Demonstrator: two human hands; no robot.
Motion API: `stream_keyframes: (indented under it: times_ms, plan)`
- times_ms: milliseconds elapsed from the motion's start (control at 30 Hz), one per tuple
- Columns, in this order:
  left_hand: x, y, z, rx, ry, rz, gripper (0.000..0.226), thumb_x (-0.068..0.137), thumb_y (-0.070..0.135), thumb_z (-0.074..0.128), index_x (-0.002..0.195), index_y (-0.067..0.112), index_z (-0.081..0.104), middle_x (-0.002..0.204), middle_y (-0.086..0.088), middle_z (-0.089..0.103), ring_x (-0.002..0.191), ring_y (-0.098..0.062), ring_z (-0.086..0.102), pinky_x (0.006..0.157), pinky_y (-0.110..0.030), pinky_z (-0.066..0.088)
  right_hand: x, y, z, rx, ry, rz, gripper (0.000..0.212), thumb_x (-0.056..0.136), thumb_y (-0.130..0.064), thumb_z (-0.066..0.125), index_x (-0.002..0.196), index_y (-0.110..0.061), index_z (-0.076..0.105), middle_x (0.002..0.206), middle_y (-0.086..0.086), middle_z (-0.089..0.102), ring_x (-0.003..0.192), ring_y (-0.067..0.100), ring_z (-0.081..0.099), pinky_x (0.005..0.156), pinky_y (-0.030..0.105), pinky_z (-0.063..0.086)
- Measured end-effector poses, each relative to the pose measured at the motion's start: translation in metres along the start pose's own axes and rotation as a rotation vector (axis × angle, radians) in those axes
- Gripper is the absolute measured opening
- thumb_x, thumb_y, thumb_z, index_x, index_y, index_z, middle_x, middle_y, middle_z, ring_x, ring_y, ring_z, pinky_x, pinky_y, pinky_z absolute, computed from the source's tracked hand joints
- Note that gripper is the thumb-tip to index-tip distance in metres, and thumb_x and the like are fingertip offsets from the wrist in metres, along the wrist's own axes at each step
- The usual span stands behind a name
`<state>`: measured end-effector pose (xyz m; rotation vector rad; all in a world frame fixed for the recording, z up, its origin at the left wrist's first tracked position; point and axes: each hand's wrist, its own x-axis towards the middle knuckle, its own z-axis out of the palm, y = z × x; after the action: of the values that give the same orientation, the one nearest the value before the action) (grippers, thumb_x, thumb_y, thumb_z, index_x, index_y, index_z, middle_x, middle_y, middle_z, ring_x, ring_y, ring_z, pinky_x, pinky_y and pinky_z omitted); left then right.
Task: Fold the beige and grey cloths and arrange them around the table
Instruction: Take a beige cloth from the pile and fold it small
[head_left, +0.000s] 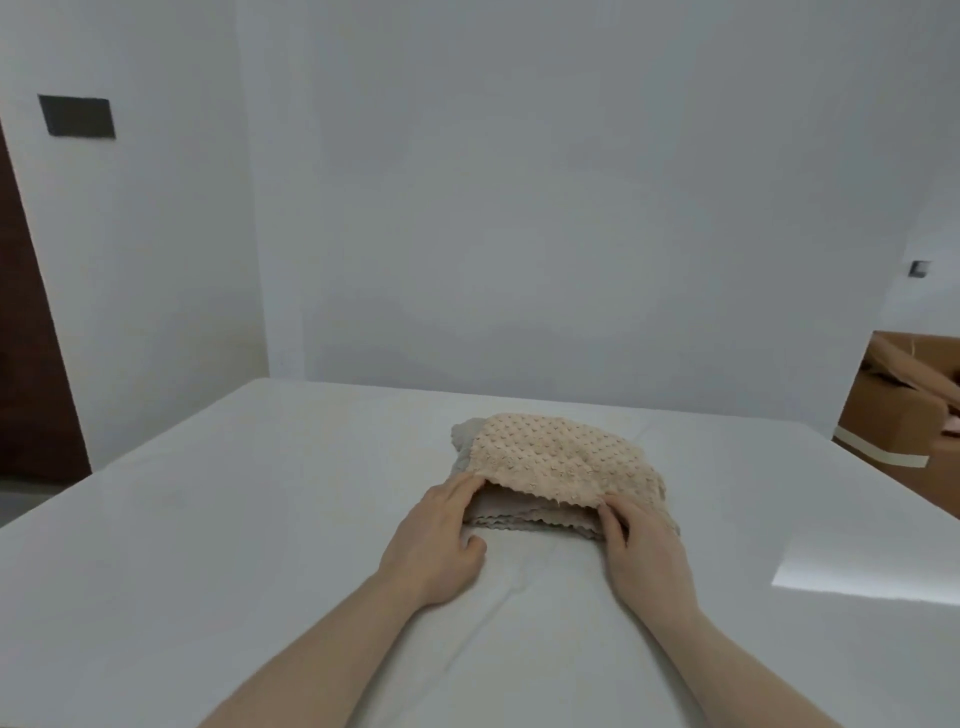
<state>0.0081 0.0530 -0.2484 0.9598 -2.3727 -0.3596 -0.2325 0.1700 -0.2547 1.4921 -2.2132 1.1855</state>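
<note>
On the white table, everything sits around its middle.

Wall (519, 182): plain, pale; fills the view from 10 to 2 o'clock behind the table.

Table (208, 519): white cover, running from the far edge at 12 o'clock to the near edge at 6; a crease runs down the cover between the two forearms; a bright patch of light lies at 4 o'clock.

Door (26, 338): dark brown, at 9 o'clock, off the table's left side.

Box (898, 415): brown cardboard, flaps open, at 3 o'clock beyond the table's right edge; pale tape along its lower edge.

Panel (77, 116): dark rectangle on the wall at 10 o'clock.

Beige cloth (556, 462): bumpy, scalloped edge; lies on top of the pile at the table's middle, its near edge lifted a little off the layers below.

Grey cloth (462, 441): under the beige cloth; shows at the pile's far left corner at 11 o'clock and as thin layers along the near edge.

Left hand (441, 540): at 7 o'clock of the pile, palm down on the table; fingers reach under the beige cloth's near left corner and hold it, thumb curled beside the pile.

Right hand (644, 551): at 5 o'clock of the pile; fingers curl on the near right corner of the beige cloth and grip it.

Wall fitting (919, 268): small, dark, at 2 o'clock; too small to tell what it is.
</note>
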Motion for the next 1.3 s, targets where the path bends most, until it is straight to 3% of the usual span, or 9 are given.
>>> stream_keyframes:
  times_ms: [100,233,333,467,633,767,967,1133,1300]
  plan:
    - [0.001,-0.002,0.001,0.025,0.071,0.045,0.08,0.087,0.027,0.048,0.161,0.032,0.016,0.164,0.022,0.011,0.145,-0.002,0.02,0.113,-0.023,0.034,0.0,-0.001,0.0,0.022,0.037,-0.016,0.013,0.1,-0.022,0.056,0.101,-0.027,0.068,0.102,-0.019,0.064,0.094,0.009,0.057,0.081,0.023,0.035]
    - [0.0,-0.002,0.004,0.018,0.209,0.052,0.067,0.091,0.023,0.052,0.155,0.029,0.034,0.157,0.02,0.029,0.14,-0.002,0.03,0.106,-0.019,0.039,-0.002,0.0,0.0,0.023,0.028,-0.01,0.03,0.086,-0.003,0.058,0.096,-0.032,0.057,0.098,-0.016,0.06,0.094,0.011,0.054,0.082,0.028,0.041]
    - [-0.002,-0.004,0.005,-0.005,0.328,0.069,0.038,0.093,0.022,0.059,0.129,0.032,0.056,0.129,0.021,0.053,0.117,-0.003,0.048,0.092,-0.022,0.048,-0.002,0.0,-0.002,0.067,0.037,0.018,0.032,0.089,-0.004,0.055,0.097,-0.036,0.054,0.098,-0.017,0.06,0.094,0.014,0.055,0.083,0.034,0.047]
    - [-0.003,-0.003,0.002,-0.035,0.358,0.045,0.016,0.093,0.02,0.062,0.097,0.032,0.053,0.094,0.02,0.056,0.092,-0.005,0.05,0.074,-0.028,0.05,-0.004,-0.001,-0.005,0.132,0.088,0.011,0.027,0.095,-0.011,0.052,0.106,-0.034,0.059,0.101,-0.017,0.064,0.096,0.012,0.059,0.084,0.036,0.05]
    - [-0.01,-0.004,0.001,-0.022,0.395,0.044,0.022,0.096,0.019,0.059,0.115,0.03,0.056,0.102,0.015,0.058,0.094,-0.008,0.052,0.076,-0.026,0.048,-0.011,-0.008,-0.013,0.183,0.123,-0.039,0.02,0.096,-0.012,0.056,0.094,-0.031,0.061,0.089,-0.02,0.062,0.087,0.006,0.057,0.075,0.032,0.046]
    - [-0.027,-0.008,-0.007,0.048,0.385,0.084,0.026,0.092,0.013,0.063,0.107,0.034,0.064,0.1,0.019,0.053,0.089,-0.007,0.05,0.076,-0.023,0.045,-0.025,-0.01,-0.024,0.192,0.175,-0.05,0.023,0.094,-0.006,0.061,0.099,-0.028,0.065,0.096,-0.016,0.063,0.094,0.008,0.054,0.08,0.022,0.037]
    - [-0.047,-0.008,-0.056,0.082,0.491,0.153,0.006,0.096,0.026,0.066,0.097,0.031,0.071,0.092,0.02,0.053,0.083,-0.008,0.048,0.074,-0.025,0.04,-0.034,-0.027,-0.061,0.124,0.149,-0.129,0.023,0.096,-0.008,0.059,0.104,-0.029,0.065,0.098,-0.028,0.055,0.097,0.009,0.052,0.082,0.026,0.038]
    - [-0.052,0.012,-0.12,0.107,0.539,0.18,0.02,0.097,0.033,0.054,0.096,0.027,0.073,0.094,0.013,0.062,0.087,-0.016,0.055,0.076,-0.033,0.045,-0.021,-0.064,-0.094,0.118,0.157,-0.181,0.013,0.097,-0.015,0.057,0.101,-0.023,0.067,0.096,-0.01,0.067,0.093,0.02,0.06,0.078,0.034,0.045]
    - [-0.062,0.031,-0.184,0.051,0.541,0.152,0.023,0.103,0.029,0.05,0.096,0.027,0.071,0.086,0.015,0.065,0.086,-0.016,0.059,0.079,-0.036,0.046,-0.017,-0.115,-0.126,0.246,0.166,-0.172,0.014,0.099,-0.022,0.057,0.097,-0.029,0.068,0.09,-0.018,0.069,0.089,0.01,0.064,0.078,0.035,0.051]
